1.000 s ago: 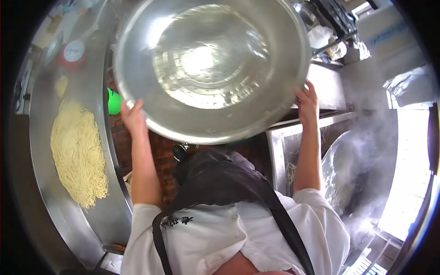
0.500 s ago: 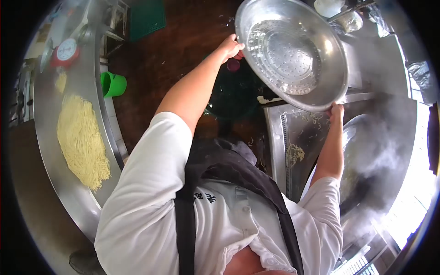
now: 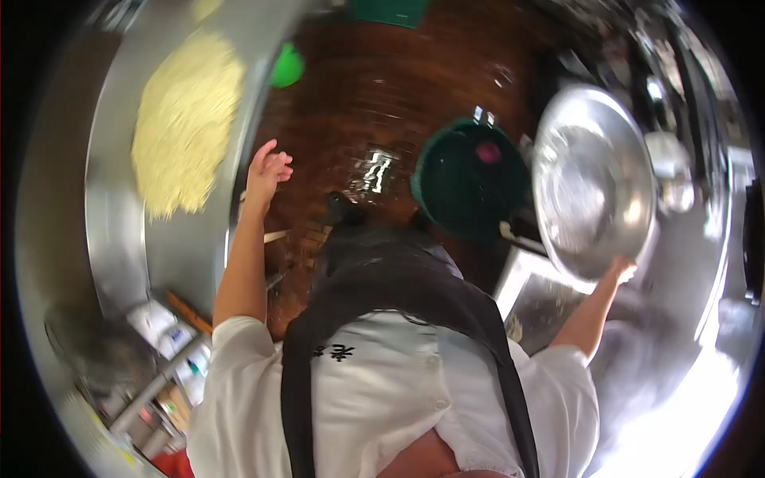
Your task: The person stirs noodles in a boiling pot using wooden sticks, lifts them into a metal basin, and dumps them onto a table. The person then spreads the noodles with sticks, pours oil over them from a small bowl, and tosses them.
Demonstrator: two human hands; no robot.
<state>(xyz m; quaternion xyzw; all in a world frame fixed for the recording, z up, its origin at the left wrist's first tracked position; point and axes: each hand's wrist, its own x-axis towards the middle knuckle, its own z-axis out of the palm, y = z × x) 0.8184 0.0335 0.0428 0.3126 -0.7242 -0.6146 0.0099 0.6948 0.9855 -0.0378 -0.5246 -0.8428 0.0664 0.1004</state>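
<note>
A large round metal colander [image 3: 586, 199] with a wide rim is at the right, its inside towards me and blurred by motion. My right hand [image 3: 624, 270] grips its near rim. My left hand [image 3: 269, 169] is held out over the floor, fingers apart, holding nothing. It is near the edge of a steel counter, where a broad heap of pale yellow noodles [image 3: 190, 127] lies.
A dark green tub [image 3: 470, 179] with a pink thing inside stands on the wet brown floor [image 3: 351, 88]. Farther off is a bright green bucket [image 3: 287, 65]. Steam rises at the lower right. The steel counter [image 3: 115, 187] runs along the left, with shelves of goods below.
My left hand has let go of the colander and swung left towards the noodle counter. The colander, in my right hand alone, is farther right and lower in view. The camera view has shifted.
</note>
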